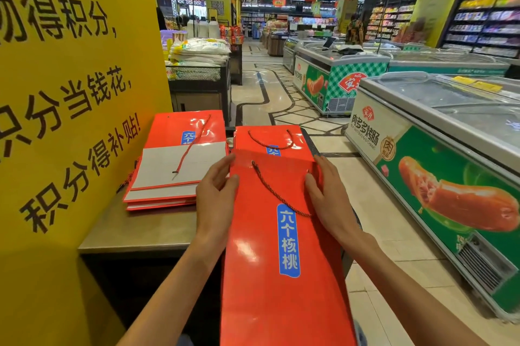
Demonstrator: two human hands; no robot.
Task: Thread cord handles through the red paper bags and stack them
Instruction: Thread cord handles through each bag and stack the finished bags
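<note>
the person is standing at a steel counter [135, 230] in a supermarket aisle, holding one flat red paper bag [281, 275] lengthwise, its long axis running away from the body toward the far end of the counter. the left hand [215, 199] is gripping the bag's left edge near the top, fingers curled loosely against the paper; the right hand [327, 199] is lying along the right edge, fingers extended and pressing on the face beside the right-hand hole. a dark cord handle [277, 193] is already looping across the bag's face from the left hole down to the right side, so threading is appearing complete on this face, though the knot ends are not visible. directly beyond the held bag's top edge, and partly under it, a finished bag [270, 138] with its own cord loop is lying on the counter; this is looking like the stack. to the left, well apart from the hands, a pile of unthreaded bags [174, 165] is waiting with a loose cord [194, 143] lying across it. the coming move is turning on one relation: the stack is lying straight ahead along the bag's long axis, both hands equally near, so a forward slide is likely sufficing. risk noted: the cord snagging between bags.
</note>
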